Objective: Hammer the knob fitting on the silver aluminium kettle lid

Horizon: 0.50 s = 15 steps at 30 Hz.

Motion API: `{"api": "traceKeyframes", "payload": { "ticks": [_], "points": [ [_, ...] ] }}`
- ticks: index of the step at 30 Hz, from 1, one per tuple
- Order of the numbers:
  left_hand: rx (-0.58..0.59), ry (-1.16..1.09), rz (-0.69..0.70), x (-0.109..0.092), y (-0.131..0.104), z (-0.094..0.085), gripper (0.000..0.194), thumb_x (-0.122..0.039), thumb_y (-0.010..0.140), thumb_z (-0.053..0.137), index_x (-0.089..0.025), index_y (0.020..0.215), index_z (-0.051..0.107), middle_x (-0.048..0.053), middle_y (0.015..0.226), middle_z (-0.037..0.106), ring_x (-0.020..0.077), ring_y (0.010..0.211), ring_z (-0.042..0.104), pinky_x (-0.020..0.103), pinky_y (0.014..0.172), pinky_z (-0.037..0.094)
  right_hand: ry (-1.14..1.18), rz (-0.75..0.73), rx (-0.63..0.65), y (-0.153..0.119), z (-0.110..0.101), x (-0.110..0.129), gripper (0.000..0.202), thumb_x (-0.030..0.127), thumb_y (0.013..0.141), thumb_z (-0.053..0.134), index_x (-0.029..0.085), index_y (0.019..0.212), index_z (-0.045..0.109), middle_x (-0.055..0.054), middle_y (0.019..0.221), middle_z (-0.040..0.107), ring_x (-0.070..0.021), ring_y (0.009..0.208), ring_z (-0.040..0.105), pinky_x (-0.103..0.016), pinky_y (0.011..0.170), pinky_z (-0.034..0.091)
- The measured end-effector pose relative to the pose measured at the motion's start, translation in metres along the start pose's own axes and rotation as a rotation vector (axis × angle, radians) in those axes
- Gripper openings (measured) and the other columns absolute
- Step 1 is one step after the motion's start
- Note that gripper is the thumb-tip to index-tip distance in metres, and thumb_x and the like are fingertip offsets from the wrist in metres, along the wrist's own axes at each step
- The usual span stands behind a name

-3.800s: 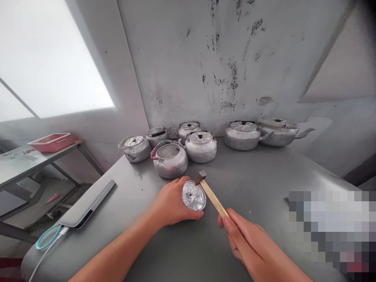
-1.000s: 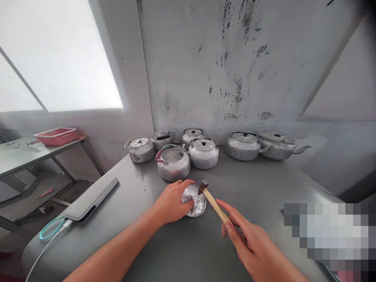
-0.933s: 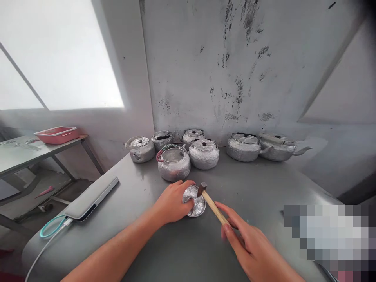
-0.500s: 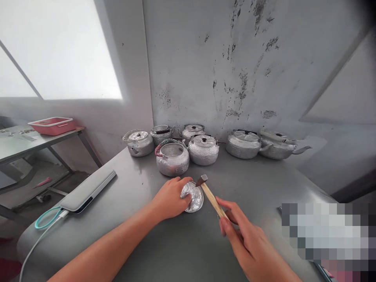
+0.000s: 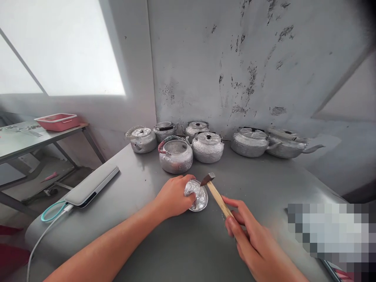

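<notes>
From my remote seat I have both bare hands in the head view; the left hand (image 5: 176, 197) pinches the round, crinkled metal lid (image 5: 201, 198), its thumb laid over the shiny face and its other fingers round the far left edge. The lid sits low over the near middle of the grey table (image 5: 176, 250), in front of the kettles; whether its underside touches the tabletop I cannot tell.

The right hand (image 5: 249, 239) is closed around the lower part of the hammer (image 5: 219, 199) — thumb along the wooden handle, index finger reaching forward beside it; the dark head's tapered end points at the lid's upper right rim, and I cannot tell whether the two touch.

Beyond my hands stands the open kettle (image 5: 176, 161), its wrapped handle leaning to the left; the black-knobbed kettle (image 5: 208, 150) is just to its right, with three more kettles (image 5: 143, 141) to the left and behind; farther right, near the stained wall (image 5: 199, 58), two wide kettles (image 5: 249, 145) stand side by side, upright.

At the table's left lies a pale, flat device (image 5: 91, 186) with a white cable (image 5: 44, 235) and a teal loop (image 5: 48, 213); past it, a pink basket (image 5: 61, 123) rests on a side table (image 5: 23, 141); a pixelated patch (image 5: 335, 231) hides the right-hand edge.
</notes>
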<state>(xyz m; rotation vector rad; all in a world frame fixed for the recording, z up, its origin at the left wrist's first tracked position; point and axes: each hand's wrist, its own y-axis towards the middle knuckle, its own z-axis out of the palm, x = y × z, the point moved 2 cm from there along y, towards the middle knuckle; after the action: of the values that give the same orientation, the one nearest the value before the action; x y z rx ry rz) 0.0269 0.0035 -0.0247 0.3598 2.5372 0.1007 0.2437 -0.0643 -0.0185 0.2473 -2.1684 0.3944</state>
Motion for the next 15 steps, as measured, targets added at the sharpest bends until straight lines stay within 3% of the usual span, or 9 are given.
{"api": "traceKeyframes", "payload": {
  "ticks": [9, 15],
  "points": [
    [0.01, 0.0, -0.006, 0.0, 0.001, -0.001, 0.044, -0.033, 0.082, 0.058, -0.028, 0.126, 0.059, 0.007, 0.115, 0.07, 0.031, 0.108, 0.064, 0.04, 0.093, 0.047, -0.009, 0.003, -0.013, 0.002, 0.002, -0.005, 0.044, 0.053, 0.102, 0.026, 0.033, 0.139, 0.035, 0.005, 0.075, 0.045, -0.0137, 0.055, 0.034, -0.026, 0.051, 0.03],
    [0.003, -0.038, -0.01, 0.001, 0.0, -0.001, 0.046, -0.032, 0.081, 0.058, -0.024, 0.126, 0.056, 0.008, 0.116, 0.069, 0.0312, 0.11, 0.062, 0.04, 0.092, 0.046, 0.217, -0.012, -0.126, -0.001, -0.004, 0.007, 0.05, 0.059, 0.098, 0.035, 0.032, 0.14, 0.036, 0.006, 0.075, 0.046, -0.0093, 0.047, 0.028, -0.021, 0.036, 0.026]
  ]
}}
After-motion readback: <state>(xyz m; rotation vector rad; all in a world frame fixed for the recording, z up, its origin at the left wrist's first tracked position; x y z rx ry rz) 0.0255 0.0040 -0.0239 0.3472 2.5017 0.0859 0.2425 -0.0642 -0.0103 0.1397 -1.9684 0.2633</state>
